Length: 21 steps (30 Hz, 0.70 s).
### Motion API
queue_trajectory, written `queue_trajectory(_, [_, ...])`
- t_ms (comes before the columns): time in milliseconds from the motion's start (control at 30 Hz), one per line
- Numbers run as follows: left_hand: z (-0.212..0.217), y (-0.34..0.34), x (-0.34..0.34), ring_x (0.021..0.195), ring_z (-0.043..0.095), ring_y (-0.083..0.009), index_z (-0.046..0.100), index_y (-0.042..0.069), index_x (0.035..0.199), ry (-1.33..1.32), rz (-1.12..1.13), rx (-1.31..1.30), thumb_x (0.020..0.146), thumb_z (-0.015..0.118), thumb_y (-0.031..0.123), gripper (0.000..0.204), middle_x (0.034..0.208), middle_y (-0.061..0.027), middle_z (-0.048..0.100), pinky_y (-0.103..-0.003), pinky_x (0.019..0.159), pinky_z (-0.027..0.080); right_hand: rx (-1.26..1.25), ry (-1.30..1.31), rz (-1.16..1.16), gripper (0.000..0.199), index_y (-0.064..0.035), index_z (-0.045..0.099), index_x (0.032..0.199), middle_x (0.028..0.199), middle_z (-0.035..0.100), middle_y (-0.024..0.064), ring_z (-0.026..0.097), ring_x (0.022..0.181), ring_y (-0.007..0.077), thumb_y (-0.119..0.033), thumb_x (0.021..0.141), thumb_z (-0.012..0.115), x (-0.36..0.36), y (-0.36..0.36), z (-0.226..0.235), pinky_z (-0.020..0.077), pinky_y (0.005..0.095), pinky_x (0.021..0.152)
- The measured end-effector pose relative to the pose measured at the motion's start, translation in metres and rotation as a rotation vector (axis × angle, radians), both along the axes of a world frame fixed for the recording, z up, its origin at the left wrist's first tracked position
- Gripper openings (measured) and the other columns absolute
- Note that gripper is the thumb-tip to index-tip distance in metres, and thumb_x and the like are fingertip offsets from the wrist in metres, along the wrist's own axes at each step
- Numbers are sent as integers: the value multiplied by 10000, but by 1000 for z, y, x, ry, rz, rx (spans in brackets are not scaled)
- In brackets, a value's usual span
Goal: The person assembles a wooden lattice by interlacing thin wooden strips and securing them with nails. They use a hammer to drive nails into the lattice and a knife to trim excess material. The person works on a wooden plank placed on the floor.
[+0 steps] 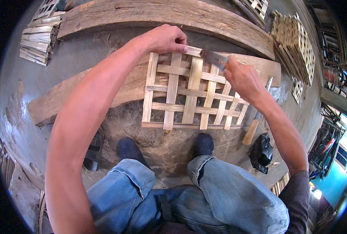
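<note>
- The woven panel lies across the near beam, toward its right end; the panel's lower part reaches past the beam's near edge, over the floor.
- My left fingers are closed on the strip along the panel's top edge.
- My right fingers are wrapped around a tool; its dark head is blurred, and I cannot tell whether it is a hammer or a blade.
- That head is near my left fingertips, so a glance off the strip could hurt them.
- Too much force could split the thin strip.
- If my left grip loosens, the overhang could let the panel tip or shift.
- A knife rests just right of the panel; my right forearm, passing above, could catch its blade.
</note>
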<state>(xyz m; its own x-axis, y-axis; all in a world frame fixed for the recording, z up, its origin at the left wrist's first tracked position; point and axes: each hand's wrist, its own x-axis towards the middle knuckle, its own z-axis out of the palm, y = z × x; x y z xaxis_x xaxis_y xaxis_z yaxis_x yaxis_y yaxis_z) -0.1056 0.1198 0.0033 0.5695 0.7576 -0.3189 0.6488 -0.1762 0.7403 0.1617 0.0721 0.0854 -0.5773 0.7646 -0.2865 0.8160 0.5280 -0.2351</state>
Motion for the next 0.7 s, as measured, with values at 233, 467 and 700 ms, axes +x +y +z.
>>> queue_trajectory(233, [-9, 4, 0, 776, 641, -251, 697, 35, 928, -45, -24, 47, 867, 693, 347, 317, 827, -125, 684, -396, 715, 496, -89, 36, 13, 242, -14, 449, 999, 745, 619, 268, 616, 755, 464, -246, 981, 514, -14, 18, 20, 450, 542, 652])
queue_trajectory(467, [-12, 6, 0, 770, 656, -243, 701, 54, 893, -59, -27, 71, 865, 707, 342, 289, 805, -92, 694, -400, 698, 503, -61, -72, 36, 265, 14, 465, 975, 764, 625, 272, 615, 778, 470, -246, 982, 515, -30, 24, 17, 459, 547, 669])
queue_trajectory(700, [-19, 7, 1, 749, 648, -241, 696, 48, 885, -77, -21, 87, 866, 708, 309, 263, 792, -88, 689, -390, 681, 498, -71, -51, -61, 293, 14, 491, 981, 749, 627, 287, 616, 757, 493, -278, 996, 488, -36, 12, 28, 471, 560, 685])
